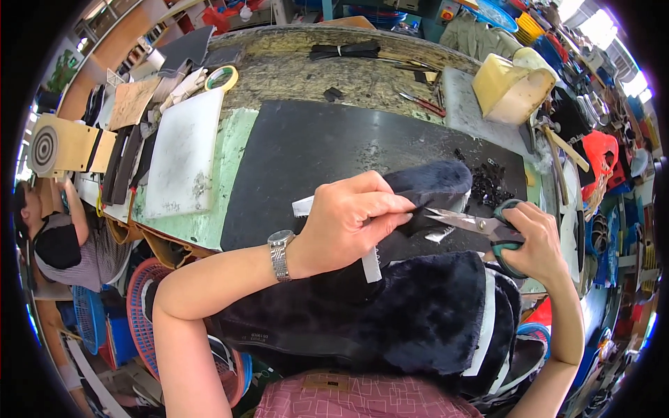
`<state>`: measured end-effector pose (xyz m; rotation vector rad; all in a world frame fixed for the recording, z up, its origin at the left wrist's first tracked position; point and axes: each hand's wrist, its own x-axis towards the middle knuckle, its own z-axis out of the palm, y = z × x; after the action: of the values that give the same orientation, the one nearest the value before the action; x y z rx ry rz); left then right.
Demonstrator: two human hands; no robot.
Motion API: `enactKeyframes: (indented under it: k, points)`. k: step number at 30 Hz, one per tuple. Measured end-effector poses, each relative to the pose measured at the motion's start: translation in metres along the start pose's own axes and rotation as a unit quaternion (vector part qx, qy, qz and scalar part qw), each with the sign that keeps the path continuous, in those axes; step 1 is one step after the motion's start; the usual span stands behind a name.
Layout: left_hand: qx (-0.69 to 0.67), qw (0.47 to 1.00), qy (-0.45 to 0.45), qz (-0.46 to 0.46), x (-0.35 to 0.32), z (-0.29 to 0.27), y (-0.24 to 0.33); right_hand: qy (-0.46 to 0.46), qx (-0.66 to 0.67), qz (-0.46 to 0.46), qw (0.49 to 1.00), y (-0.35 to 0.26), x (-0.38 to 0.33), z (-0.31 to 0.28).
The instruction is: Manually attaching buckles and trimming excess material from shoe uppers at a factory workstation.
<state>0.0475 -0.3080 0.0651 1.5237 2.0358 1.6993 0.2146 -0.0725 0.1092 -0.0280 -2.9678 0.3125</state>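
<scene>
Fingertips pressed together, my left hand pinches a small dark edge of a black fur-lined piece, which looks like part of a boot upper. White strips stick out from under that hand. My right hand grips scissors with dark green handles. The scissor blades are parted, and their tips lie just right of my left fingertips. Across my lap and the table's near edge lies dark plush-lined material with a pale cut edge. Exactly what the left fingertips hold is partly hidden.
Black offcuts are scattered on the black mat. Beyond lie red-handled pincers and a bundle of black strips. A white board and a tape roll sit left, a yellowish container right. Another person works at far left.
</scene>
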Motion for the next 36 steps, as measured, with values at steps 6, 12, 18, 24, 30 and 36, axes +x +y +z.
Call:
enactKeyframes:
  k: [6, 12, 18, 24, 30, 36]
  points:
    - [-0.064, 0.998, -0.019, -0.018, -0.001, -0.003, -0.004, 0.005, -0.022, -0.038, 0.999, -0.012, 0.012, -0.01]
    - [-0.034, 0.999, -0.013, -0.013, 0.0, -0.005, -0.004, -0.031, 0.002, -0.003, 1.0, -0.01, 0.006, -0.015]
    - [-0.024, 1.0, -0.009, 0.015, 0.001, -0.002, -0.005, -0.073, 0.023, -0.031, 0.997, -0.03, 0.025, -0.017]
    - [-0.021, 1.0, 0.003, -0.008, 0.001, -0.005, -0.005, -0.188, 0.041, 0.037, 0.981, -0.046, 0.037, -0.028]
    - [0.006, 1.0, -0.005, 0.013, 0.001, -0.005, -0.004, -0.189, 0.063, 0.019, 0.98, -0.046, 0.04, -0.021]
    - [-0.048, 0.999, 0.012, 0.0, 0.002, -0.005, -0.003, -0.261, 0.02, 0.043, 0.964, -0.052, 0.046, -0.02]
